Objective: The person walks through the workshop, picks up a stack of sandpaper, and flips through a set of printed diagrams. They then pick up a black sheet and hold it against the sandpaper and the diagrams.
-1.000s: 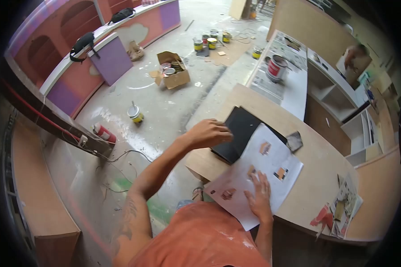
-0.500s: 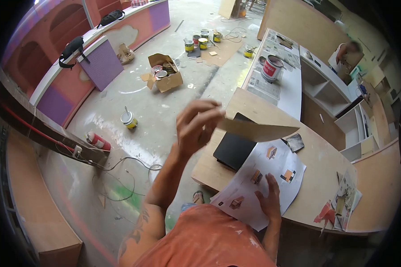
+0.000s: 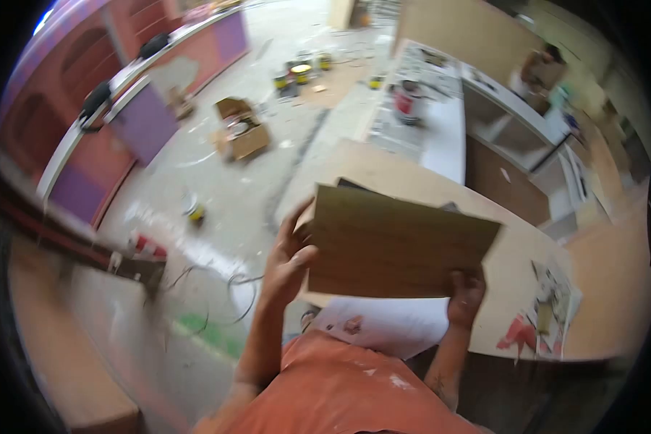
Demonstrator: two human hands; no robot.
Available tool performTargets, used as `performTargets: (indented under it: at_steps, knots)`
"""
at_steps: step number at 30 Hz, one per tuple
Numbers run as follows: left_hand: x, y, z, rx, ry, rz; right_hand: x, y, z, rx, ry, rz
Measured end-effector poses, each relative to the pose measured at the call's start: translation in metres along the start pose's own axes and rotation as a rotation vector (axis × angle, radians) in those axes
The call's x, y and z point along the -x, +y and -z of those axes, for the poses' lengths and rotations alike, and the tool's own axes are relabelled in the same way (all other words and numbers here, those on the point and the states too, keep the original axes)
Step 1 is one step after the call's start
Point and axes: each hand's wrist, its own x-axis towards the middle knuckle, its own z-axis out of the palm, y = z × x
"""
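A flat brown board (image 3: 401, 246) is held up over the table, its broad face toward me. My left hand (image 3: 293, 257) grips its left edge, thumb in front. At the lower right corner, my right hand (image 3: 467, 289) is closed on the same board. Beneath the board, a printed paper sheet (image 3: 383, 325) lies at the near edge of the curved wooden table (image 3: 528, 253). Most of the sheet and nearly all of a black object (image 3: 356, 185) behind the board are hidden.
A red paint can (image 3: 407, 103) stands on a newspaper-covered counter ahead. Crumpled newspaper (image 3: 553, 311) lies at the table's right. An open cardboard box (image 3: 244, 134), paint cans (image 3: 301, 72) and cables are on the floor at left. Another person (image 3: 539, 76) is at the far right.
The board has turned from nearly edge-on to broad face toward me. My right hand has left the paper and taken hold of the board. The view has shifted and blurred.
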Motion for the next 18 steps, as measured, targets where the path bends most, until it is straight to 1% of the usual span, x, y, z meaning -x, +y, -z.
performTargets:
  at_steps: [1, 3, 5, 6, 7, 8, 9, 10, 11, 12, 14, 15, 17, 18]
  knots:
    - [0.004, -0.015, 0.014, -0.121, -0.044, 0.148, -0.002, -0.009, -0.003, 0.002, -0.013, -0.084]
    - [0.02, -0.034, 0.017, -0.271, 0.009, 0.448, -0.009, -0.016, -0.008, 0.063, -0.122, -0.204]
    - [0.035, -0.051, 0.009, -0.129, 0.048, 0.443, -0.012, -0.024, 0.0, 0.276, -0.168, -0.229]
    - [0.034, -0.058, 0.001, -0.131, 0.022, 0.454, -0.012, -0.023, 0.007, 0.319, -0.169, -0.233]
    - [0.037, -0.064, -0.009, -0.071, 0.073, 0.464, -0.013, -0.025, 0.015, 0.319, -0.153, -0.238]
    - [0.043, -0.067, -0.015, -0.015, 0.139, 0.479, -0.015, -0.027, 0.022, 0.354, -0.134, -0.216]
    - [0.044, -0.071, -0.019, -0.026, 0.155, 0.503, -0.012, -0.027, 0.028, 0.385, -0.122, -0.209]
    - [0.04, -0.077, -0.023, 0.012, 0.129, 0.522, -0.014, -0.025, 0.038, 0.463, -0.13, -0.122]
    - [0.041, -0.079, -0.026, 0.05, 0.111, 0.545, -0.014, -0.028, 0.041, 0.257, -0.132, -0.228]
    - [0.042, -0.079, -0.031, 0.041, 0.137, 0.562, -0.014, -0.033, 0.047, 0.277, -0.151, -0.239]
    - [0.032, -0.083, -0.044, 0.09, 0.066, 0.585, -0.019, -0.04, 0.059, 0.302, -0.173, -0.232]
    - [0.031, -0.085, -0.048, 0.09, 0.073, 0.587, -0.018, -0.041, 0.065, 0.276, -0.17, -0.246]
    - [0.028, -0.087, -0.047, 0.131, 0.002, 0.613, -0.016, -0.044, 0.068, 0.248, -0.168, -0.266]
    - [0.03, -0.088, -0.049, 0.129, 0.003, 0.613, -0.014, -0.047, 0.072, 0.235, -0.188, -0.303]
